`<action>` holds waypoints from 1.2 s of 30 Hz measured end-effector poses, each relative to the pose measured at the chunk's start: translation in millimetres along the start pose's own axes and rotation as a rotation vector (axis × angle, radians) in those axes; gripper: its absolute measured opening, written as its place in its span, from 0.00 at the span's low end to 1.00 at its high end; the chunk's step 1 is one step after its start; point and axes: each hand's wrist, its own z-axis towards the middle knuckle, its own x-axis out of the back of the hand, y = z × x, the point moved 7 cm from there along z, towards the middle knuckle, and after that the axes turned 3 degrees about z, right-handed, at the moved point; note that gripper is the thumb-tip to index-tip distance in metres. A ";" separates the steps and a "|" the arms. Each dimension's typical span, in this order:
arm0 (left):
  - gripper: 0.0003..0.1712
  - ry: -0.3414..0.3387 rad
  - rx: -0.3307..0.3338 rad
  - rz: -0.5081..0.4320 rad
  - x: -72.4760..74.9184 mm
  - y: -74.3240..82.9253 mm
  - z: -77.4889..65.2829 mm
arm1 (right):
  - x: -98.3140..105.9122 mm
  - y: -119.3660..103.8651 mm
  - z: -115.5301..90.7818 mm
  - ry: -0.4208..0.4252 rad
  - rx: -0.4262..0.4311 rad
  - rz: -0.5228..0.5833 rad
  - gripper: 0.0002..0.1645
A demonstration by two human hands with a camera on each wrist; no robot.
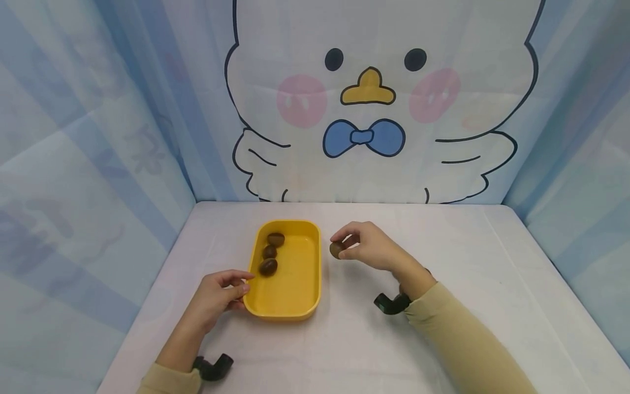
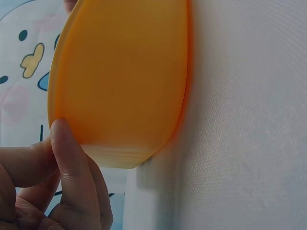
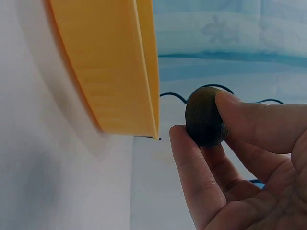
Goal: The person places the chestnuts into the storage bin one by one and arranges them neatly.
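Note:
A yellow tray [image 1: 297, 273] lies on the table, with three dark brown chestnuts [image 1: 268, 267] in a row along its left side. At the tray's left rim, near the front corner, my left hand [image 1: 219, 295] grips the edge between thumb and fingers. The left wrist view shows a fingertip [image 2: 61, 132] right on the rim. To the right of the tray, my right hand [image 1: 371, 246] pinches a chestnut [image 3: 206, 116] between thumb and fingertips, off the table. That chestnut is smooth, rounded and olive-brown, its far side hidden by the thumb.
A white cloth covers the table [image 1: 443, 246]. Behind it hangs a curtain [image 1: 364, 180] printed with a cartoon bird, and blue patterned curtains [image 1: 74, 164] close the sides. Black wrist-worn devices [image 1: 392, 303] stick out beside both forearms.

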 end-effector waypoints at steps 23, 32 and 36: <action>0.17 0.003 -0.003 0.002 0.0 0.0 -0.5 | -38.5 -37.9 22.7 -0.028 0.074 0.119 0.19; 0.18 -0.005 -0.005 -0.007 0.1 -0.1 -0.1 | -59.4 -51.0 34.5 -0.067 0.104 0.123 0.20; 0.18 -0.007 -0.006 -0.004 -0.2 -0.2 0.1 | -66.9 -58.7 41.0 -0.071 0.108 0.116 0.20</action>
